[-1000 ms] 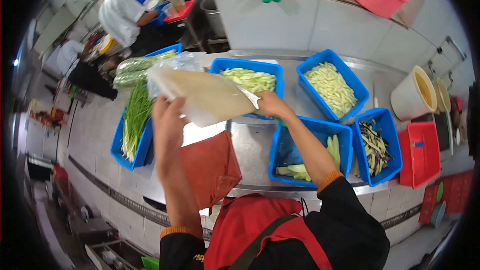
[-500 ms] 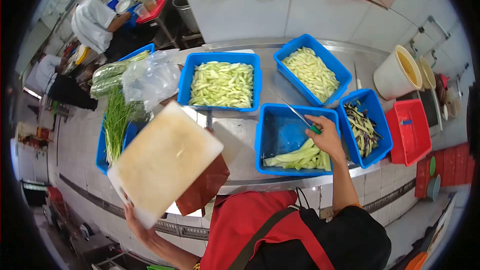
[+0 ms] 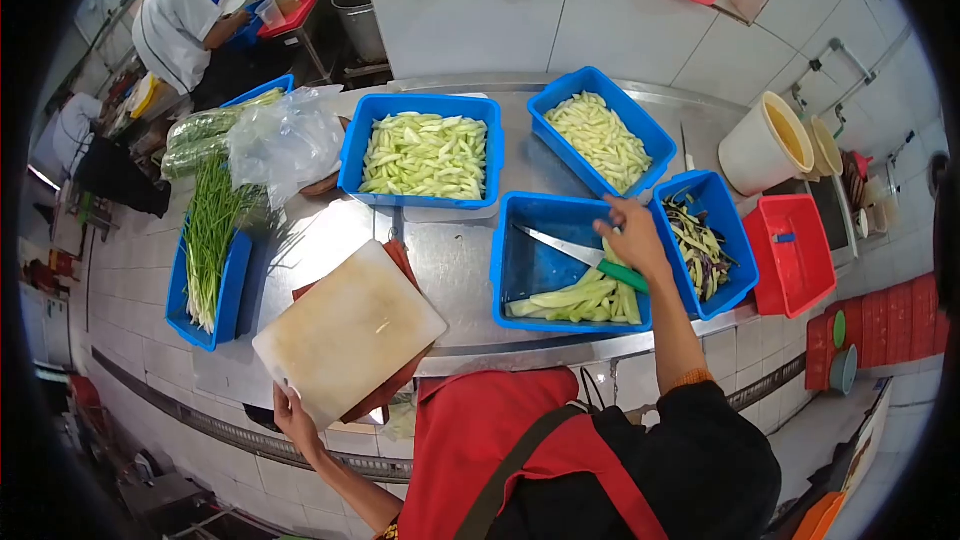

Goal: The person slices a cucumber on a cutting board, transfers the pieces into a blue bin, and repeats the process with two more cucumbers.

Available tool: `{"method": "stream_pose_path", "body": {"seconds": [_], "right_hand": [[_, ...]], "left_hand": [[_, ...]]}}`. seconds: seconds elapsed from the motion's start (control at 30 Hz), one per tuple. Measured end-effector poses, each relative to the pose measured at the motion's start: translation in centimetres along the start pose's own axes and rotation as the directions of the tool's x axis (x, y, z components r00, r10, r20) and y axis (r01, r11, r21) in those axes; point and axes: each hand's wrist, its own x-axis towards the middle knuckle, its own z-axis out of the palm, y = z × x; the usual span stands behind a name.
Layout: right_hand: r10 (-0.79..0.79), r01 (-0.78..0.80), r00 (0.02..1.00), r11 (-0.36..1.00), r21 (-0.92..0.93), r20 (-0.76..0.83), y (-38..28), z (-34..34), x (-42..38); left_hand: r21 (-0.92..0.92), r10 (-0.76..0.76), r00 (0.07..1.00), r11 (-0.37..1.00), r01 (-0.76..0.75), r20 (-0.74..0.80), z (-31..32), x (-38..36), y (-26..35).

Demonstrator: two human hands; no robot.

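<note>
My left hand [image 3: 295, 420] grips the near left corner of a white cutting board [image 3: 350, 335], its surface stained yellowish. Beneath the board a reddish-brown sheet or cloth [image 3: 392, 378] shows at the edges. My right hand [image 3: 637, 233] has its fingers apart over the right side of a blue tub [image 3: 540, 265] and holds nothing. In that tub a knife [image 3: 622, 275] with a green handle lies across long peeled pale-green vegetable pieces [image 3: 578, 300]. Its blade points to the upper left.
Behind stand two blue tubs of cut pale-green pieces [image 3: 425, 155] [image 3: 600, 145]. Right of my hand are a blue tub of dark peelings [image 3: 700, 250], a red tub [image 3: 790, 250] and a whitish bucket [image 3: 765, 145]. Spring onions [image 3: 210, 250] and a plastic bag [image 3: 285, 145] lie left. Two people work behind.
The cutting board has come down toward the counter onto the brownish sheet. My right hand has let go of the knife, which now lies in the blue tub.
</note>
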Motion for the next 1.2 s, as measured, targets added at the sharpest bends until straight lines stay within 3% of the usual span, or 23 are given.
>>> {"method": "stream_pose_path", "body": {"seconds": [0.03, 0.07, 0.13, 0.2, 0.27, 0.33, 0.37, 0.5, 0.57, 0.67, 0.7, 0.73, 0.8, 0.83, 0.97, 1.03, 1.07, 1.13, 1.2], "right_hand": [[-0.05, 0.055, 0.991, 0.998, 0.035, -0.125, 0.4, -0.2, 1.6], [-0.058, 0.063, 0.99, 0.997, 0.034, -0.126, 0.8, -0.4, 3.4], [0.056, -0.032, 0.973, 0.994, 0.106, -0.225, 1.7, -0.6, 7.2], [0.117, -0.099, 0.971, 0.991, 0.094, -0.207, 3.4, -0.7, 11.2], [0.175, -0.162, 0.967, 0.983, 0.082, -0.186, 6.3, 0.7, 15.4], [0.448, -0.428, 0.862, 0.894, 0.131, -0.238, 9.1, 3.5, 19.7], [0.554, -0.542, 0.826, 0.831, 0.129, -0.102, 8.6, 4.1, 21.1], [0.484, -0.493, 0.865, 0.869, -0.05, -0.131, 3.8, 6.1, 24.2], [0.345, -0.354, 0.935, 0.918, -0.176, -0.08, 3.4, 6.6, 25.2], [0.292, -0.278, 0.956, 0.932, -0.231, 0.027, 2.3, 5.6, 23.7], [0.182, -0.185, 0.983, 0.956, -0.23, -0.034, 3.9, 6.3, 23.4], [0.212, -0.214, 0.977, 0.947, -0.237, -0.035, 5.1, 6.1, 22.8], [0.059, -0.058, 0.998, 0.983, -0.174, 0.005, 7.4, 4.8, 21.5], [-0.008, -0.005, 0.993, 0.994, -0.112, -0.115, 8.4, 4.4, 20.6], [0.075, -0.08, 0.99, 0.996, -0.035, -0.115, 11.4, -0.9, 20.5], [0.076, -0.052, 0.983, 0.988, 0.143, -0.166, 12.4, -2.5, 21.6], [0.077, -0.053, 0.982, 0.988, 0.143, -0.171, 11.3, -3.5, 21.7], [0.203, -0.246, 0.967, 0.908, 0.34, 0.157, 6.4, -6.7, 20.9], [0.213, -0.274, 0.952, 0.91, 0.31, 0.218, 4.8, -7.8, 21.0]], "left_hand": [[0.114, -0.038, 0.999, 0.993, 0.039, -0.013, 0.5, 0.0, 0.7], [0.227, -0.072, 0.997, 0.971, 0.077, -0.03, 1.0, -0.1, 1.2], [0.168, -0.042, 0.998, 0.985, 0.05, -0.049, 1.7, 0.0, 0.8], [0.107, -0.009, 0.997, 0.994, 0.017, -0.073, 2.2, 0.4, 0.1], [0.269, -0.027, 0.99, 0.961, 0.063, -0.137, 2.0, 0.9, -0.6], [0.34, -0.012, 0.984, 0.938, 0.073, -0.178, 3.2, 0.7, -1.0], [0.409, 0.001, 0.978, 0.908, 0.088, -0.211, 3.9, 0.6, -1.2], [0.503, 0.123, 0.962, 0.864, 0.017, -0.243, 7.2, -0.2, -2.2], [0.791, 0.151, 0.958, 0.602, 0.107, -0.244, 8.3, -0.5, -2.0], [0.794, 0.204, 0.933, 0.596, 0.123, -0.298, 9.2, -0.5, -2.3], [0.802, 0.194, 0.94, 0.585, 0.118, -0.28, 9.2, -0.7, -2.2], [0.797, 0.192, 0.933, 0.587, 0.14, -0.305, 9.2, -0.8, -2.1], [0.801, 0.18, 0.943, 0.585, 0.125, -0.279, 9.8, -0.7, -1.6], [0.797, 0.186, 0.937, 0.589, 0.135, -0.296, 9.8, -0.6, -1.5], [0.821, 0.202, 0.929, 0.549, 0.154, -0.31, 9.6, -0.3, -2.2], [0.824, 0.22, 0.916, 0.54, 0.171, -0.335, 9.8, -0.3, -2.2], [0.824, 0.222, 0.917, 0.542, 0.167, -0.332, 9.8, -0.4, -2.1], [0.835, 0.216, 0.916, 0.518, 0.188, -0.34, 10.1, -0.3, -1.8], [0.835, 0.223, 0.915, 0.52, 0.179, -0.335, 10.2, -0.4, -1.7]]}}
